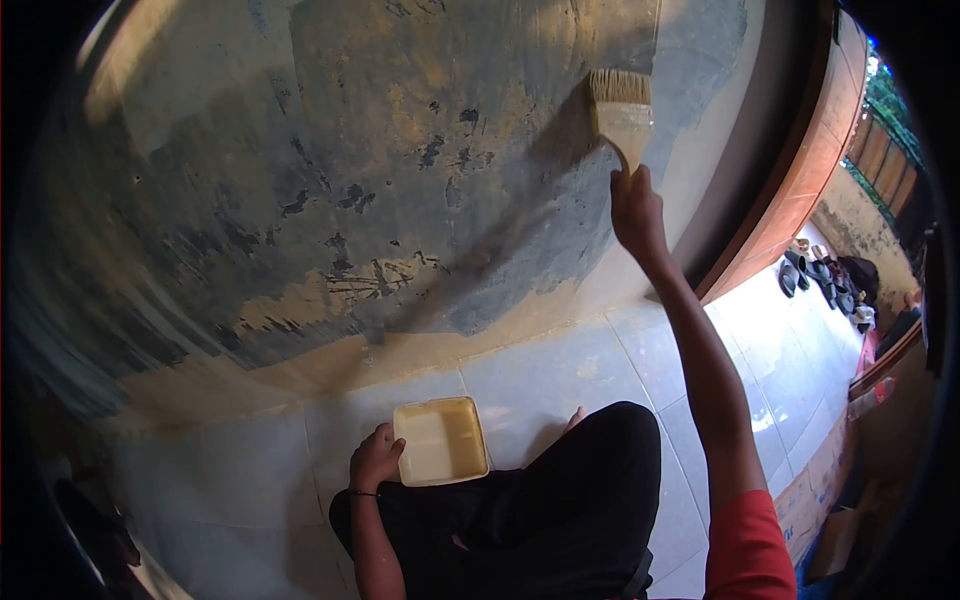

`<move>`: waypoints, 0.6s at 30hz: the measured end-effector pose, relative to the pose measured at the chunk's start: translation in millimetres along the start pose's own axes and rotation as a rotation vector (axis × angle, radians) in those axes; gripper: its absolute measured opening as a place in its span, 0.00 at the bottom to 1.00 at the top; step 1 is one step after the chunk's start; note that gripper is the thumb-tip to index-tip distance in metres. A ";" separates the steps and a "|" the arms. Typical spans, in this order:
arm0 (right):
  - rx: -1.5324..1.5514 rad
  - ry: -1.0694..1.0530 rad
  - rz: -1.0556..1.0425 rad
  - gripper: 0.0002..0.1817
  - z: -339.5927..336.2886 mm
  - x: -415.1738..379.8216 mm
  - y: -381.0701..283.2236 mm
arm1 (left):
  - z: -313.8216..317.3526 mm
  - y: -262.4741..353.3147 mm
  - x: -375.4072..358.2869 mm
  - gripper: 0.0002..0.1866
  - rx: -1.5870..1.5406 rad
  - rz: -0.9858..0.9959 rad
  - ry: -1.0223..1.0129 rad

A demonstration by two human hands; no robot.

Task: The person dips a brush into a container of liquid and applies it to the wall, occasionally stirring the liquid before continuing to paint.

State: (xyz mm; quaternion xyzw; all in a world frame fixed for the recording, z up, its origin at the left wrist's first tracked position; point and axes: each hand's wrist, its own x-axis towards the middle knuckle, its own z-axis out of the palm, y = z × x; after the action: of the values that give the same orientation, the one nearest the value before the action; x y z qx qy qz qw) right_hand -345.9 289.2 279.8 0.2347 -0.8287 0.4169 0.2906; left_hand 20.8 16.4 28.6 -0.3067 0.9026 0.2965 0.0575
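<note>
My right hand is closed around the handle of a wide paintbrush, arm stretched up and forward. Its bristles point upward and overlap the upper right part of the patchy grey wall. Dark flaked spots and yellowish bare areas mark that wall. My left hand grips the left side of a square, cream-coloured plastic tub, thumb over the rim. The tub sits by my crossed legs, its inside facing me, with a pale yellowish colour within.
Pale floor tiles run along the foot of the wall. To the right stands a doorway with an orange-brown frame. Several shoes and sandals lie outside it. Flattened cardboard lies at the lower right.
</note>
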 end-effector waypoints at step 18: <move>-0.095 -0.268 0.200 0.13 41.6 -133.1 79.3 | 4.1 -2.3 2.7 0.26 0.003 0.009 -0.002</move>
State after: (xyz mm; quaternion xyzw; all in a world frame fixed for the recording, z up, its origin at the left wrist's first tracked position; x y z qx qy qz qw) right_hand -311.9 317.3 125.7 0.1905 -0.8980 0.3692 0.1451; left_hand 19.6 15.9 23.4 -0.3025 0.9043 0.2956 0.0575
